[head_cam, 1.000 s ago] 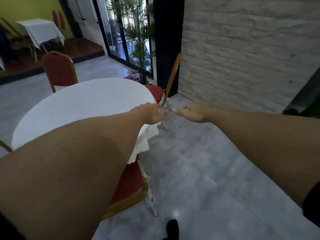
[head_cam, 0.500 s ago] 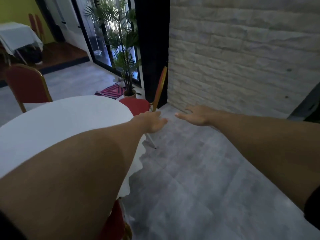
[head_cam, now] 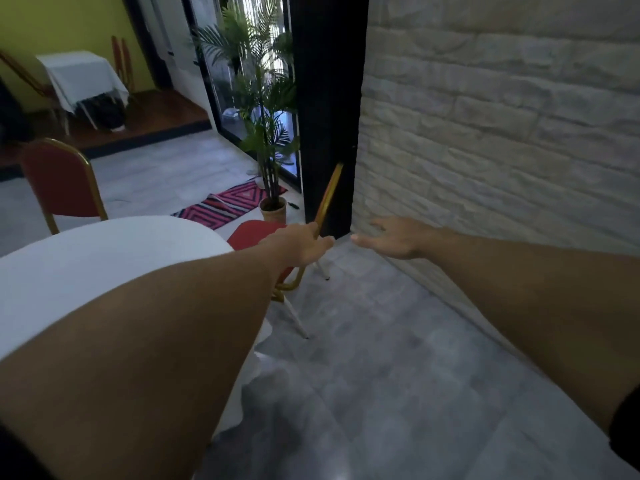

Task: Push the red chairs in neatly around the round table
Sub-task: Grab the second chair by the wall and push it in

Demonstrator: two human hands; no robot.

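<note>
Grey floor tiles (head_cam: 398, 358) run beside a pale stone wall (head_cam: 502, 126); no writing is legible anywhere. Both hands reach forward empty, the left hand (head_cam: 298, 247) near the right-side red chair (head_cam: 256, 233) by the white tabletop (head_cam: 104, 265), the right hand (head_cam: 391, 237) flat with fingers spread. Another red chair (head_cam: 59, 181) stands far left.

Ahead of me a tall green potted palm (head_cam: 266, 133) stands in a tan pot beside a black pillar (head_cam: 327, 98). A pink and black zigzag-patterned rug (head_cam: 230, 204) lies on the grey tiled floor (head_cam: 381, 375) just left of the pot. To my right I see a whitish stone-brick wall (head_cam: 502, 116). Far left, a small table draped in white cloth (head_cam: 81, 76) sits against a yellow-green wall (head_cam: 62, 22).
</note>
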